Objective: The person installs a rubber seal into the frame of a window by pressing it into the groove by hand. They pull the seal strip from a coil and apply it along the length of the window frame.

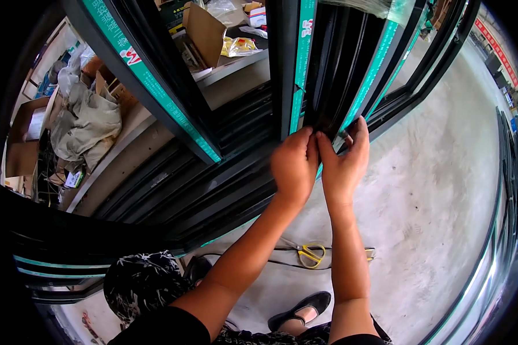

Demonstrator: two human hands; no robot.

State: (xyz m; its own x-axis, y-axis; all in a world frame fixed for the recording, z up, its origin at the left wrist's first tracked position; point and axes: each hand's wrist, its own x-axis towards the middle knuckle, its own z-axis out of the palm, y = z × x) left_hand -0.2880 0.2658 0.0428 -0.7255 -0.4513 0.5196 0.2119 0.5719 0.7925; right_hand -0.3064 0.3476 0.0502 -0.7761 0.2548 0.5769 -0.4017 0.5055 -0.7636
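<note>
Both my hands are together at the lower end of an upright black frame profile, which has green protective tape along its edges. My left hand is closed with its fingers curled, the thumb tip against the profile's channel. What lies in those fingers is hidden. Right beside it, my right hand grips the taped edge, its thumb on the channel side and its fingers round the outer side. The two thumbs almost touch.
Another taped black upright leans at the left, above long black rails. Behind are a cardboard box and a grey cloth-like bundle. Yellow-handled scissors lie on the floor by my shoe. More profiles stand far right.
</note>
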